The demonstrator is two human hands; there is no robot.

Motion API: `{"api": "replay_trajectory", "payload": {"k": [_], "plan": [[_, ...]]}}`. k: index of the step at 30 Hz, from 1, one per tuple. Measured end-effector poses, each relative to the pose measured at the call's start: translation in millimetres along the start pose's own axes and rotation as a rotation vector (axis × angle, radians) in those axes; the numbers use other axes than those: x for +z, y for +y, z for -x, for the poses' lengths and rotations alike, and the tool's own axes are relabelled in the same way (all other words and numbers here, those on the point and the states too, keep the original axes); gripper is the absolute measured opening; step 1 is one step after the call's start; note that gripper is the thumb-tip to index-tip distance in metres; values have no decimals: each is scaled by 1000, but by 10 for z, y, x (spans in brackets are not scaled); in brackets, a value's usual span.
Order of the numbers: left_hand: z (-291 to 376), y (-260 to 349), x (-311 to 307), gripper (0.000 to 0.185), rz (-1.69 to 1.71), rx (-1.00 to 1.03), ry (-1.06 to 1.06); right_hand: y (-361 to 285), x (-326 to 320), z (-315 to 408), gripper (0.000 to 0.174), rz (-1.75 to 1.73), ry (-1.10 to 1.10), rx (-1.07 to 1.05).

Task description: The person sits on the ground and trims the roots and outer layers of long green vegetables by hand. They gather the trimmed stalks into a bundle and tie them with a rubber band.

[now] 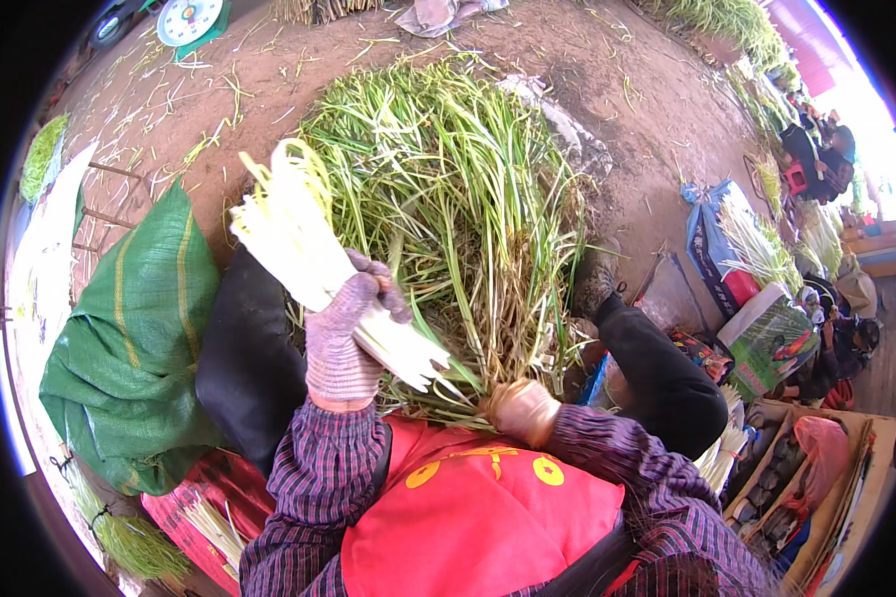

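Observation:
My left hand (355,321), in a knitted glove, is closed around a bundle of pale whitish-yellow leafy stalks (291,231), which look like blanched chives. The bundle slants from upper left to lower right, with its narrow ends pointing toward my lap. My right hand (524,410) is low, at the near edge of a heap of long green leaves (433,164). It is blurred with curled fingers, and I cannot tell whether it grips anything. Dry brown leaves (519,298) lie just beyond it. A red apron (478,507) with yellow print covers my lap.
A green woven sack (134,336) leans by my left leg. A dial scale (192,21) stands at the far left on the earth floor (269,82). To my right are a wooden crate (784,463) and bagged pale stalks (754,239). Other people (829,160) sit farther right.

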State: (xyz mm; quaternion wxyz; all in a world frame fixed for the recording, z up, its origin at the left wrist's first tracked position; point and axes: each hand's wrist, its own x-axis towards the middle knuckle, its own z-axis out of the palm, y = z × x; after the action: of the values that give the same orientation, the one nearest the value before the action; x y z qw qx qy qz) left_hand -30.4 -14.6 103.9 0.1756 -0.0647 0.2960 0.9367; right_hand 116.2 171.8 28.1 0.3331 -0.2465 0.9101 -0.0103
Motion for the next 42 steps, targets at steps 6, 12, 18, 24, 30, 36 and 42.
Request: {"api": "replay_trajectory", "payload": {"k": [6,12,18,24,30,36,42], "plan": [[-57,-127,-96,17,-214,1,72,39,194,-194,34,-641,92,3],[-154,-597,-351,16,-147,-337,124,936,-127,-451,24,-488,873,184],[-192,-810,-447,12,-42,-481,121,1560,-361,-901,31,-628,382,857],[-232,-854,-431,13,-83,-451,165,1654,-294,-979,30,-757,474,790],[-304,-912,-464,14,-104,-385,95,1393,-229,-466,57,-1765,851,489],[-352,-1055,-523,23,-214,-345,133,703,-168,-403,18,-1350,871,256],[-372,-1055,-619,32,-291,-270,97,498,-337,-346,16,-502,960,121]]}}
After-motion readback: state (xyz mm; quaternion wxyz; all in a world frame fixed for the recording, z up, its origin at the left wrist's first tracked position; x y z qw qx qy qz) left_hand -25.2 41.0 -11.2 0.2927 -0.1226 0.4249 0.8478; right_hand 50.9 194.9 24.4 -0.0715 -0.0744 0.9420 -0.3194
